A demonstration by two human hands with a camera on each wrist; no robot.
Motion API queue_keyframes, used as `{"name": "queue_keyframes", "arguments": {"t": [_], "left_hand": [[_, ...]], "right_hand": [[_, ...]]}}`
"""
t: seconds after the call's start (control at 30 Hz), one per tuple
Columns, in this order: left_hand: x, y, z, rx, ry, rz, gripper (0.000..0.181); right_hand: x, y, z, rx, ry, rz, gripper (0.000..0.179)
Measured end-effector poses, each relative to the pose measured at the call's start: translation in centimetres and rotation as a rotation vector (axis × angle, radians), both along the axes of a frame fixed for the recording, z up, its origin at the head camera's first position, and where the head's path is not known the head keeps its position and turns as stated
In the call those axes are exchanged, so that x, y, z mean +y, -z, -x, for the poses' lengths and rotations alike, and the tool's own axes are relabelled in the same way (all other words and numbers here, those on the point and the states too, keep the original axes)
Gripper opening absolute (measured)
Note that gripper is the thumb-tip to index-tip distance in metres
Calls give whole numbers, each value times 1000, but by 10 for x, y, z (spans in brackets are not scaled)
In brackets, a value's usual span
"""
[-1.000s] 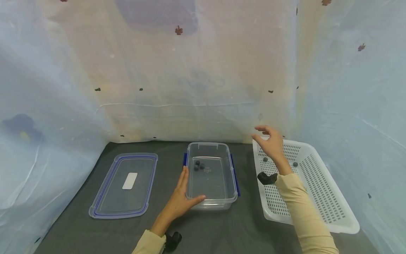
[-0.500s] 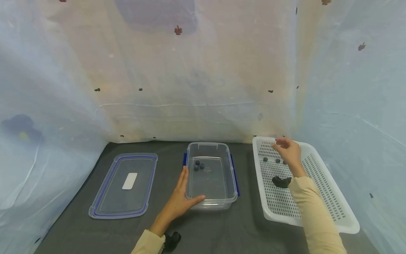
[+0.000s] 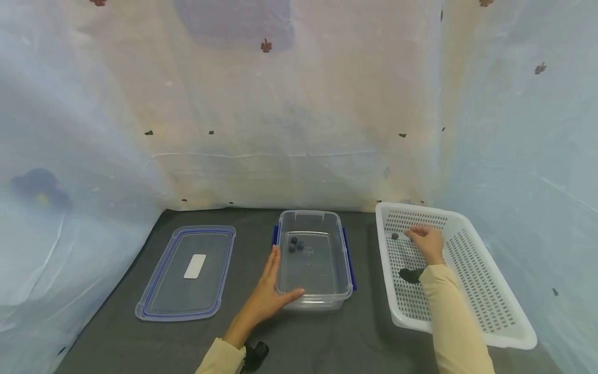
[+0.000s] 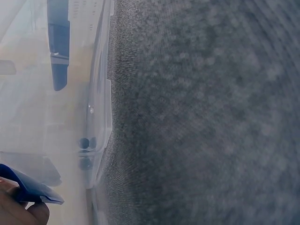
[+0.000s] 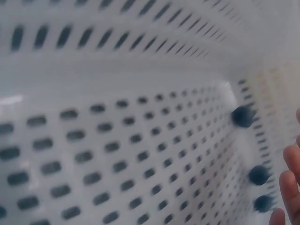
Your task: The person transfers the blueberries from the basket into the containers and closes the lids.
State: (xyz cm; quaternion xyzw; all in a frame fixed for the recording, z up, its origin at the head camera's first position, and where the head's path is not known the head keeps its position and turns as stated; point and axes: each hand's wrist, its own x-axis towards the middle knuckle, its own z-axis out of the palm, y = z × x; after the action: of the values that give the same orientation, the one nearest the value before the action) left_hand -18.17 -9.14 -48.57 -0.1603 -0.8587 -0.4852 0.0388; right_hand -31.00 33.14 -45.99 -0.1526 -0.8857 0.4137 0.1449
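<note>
My left hand (image 3: 265, 297) rests against the near left side of a clear plastic box (image 3: 314, 297), fingers straight along the wall and thumb at the front rim. In the left wrist view the fingers lie at the box's blue latch (image 4: 35, 190). Three dark blueberries (image 3: 300, 245) sit inside. My right hand (image 3: 427, 243) reaches down into a white perforated basket (image 3: 391, 306), fingertips low near its floor. The right wrist view has one blueberry (image 5: 243, 116) and two more close to the fingers (image 5: 293, 159), with a gap between fingers and thumb. From the head, my hand hides two of these berries.
A clear lid (image 3: 212, 280) with a blue seal and a white label lies on the dark cloth to the left of the box. Patterned sheeting (image 3: 299, 171) hangs behind and on both sides. The basket's raised walls surround my right hand.
My right hand has gone from above the basket's far left rim to the right and down toward the berries. The left hand keeps its place at the box.
</note>
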Motion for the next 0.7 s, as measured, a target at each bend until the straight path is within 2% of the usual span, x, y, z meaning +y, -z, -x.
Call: {"name": "queue_keyframes", "arguments": {"t": [0.13, 0.37, 0.7], "left_hand": [[-1, 1, 1, 5, -6, 2, 115], [-3, 2, 2, 34, -10, -5, 115], [1, 5, 1, 23, -6, -24, 116]], "right_hand": [[1, 9, 4, -50, -14, -23, 32], [-6, 16, 10, -78, -107, -88, 37], [-17, 21, 11, -128, -102, -120, 44]]}}
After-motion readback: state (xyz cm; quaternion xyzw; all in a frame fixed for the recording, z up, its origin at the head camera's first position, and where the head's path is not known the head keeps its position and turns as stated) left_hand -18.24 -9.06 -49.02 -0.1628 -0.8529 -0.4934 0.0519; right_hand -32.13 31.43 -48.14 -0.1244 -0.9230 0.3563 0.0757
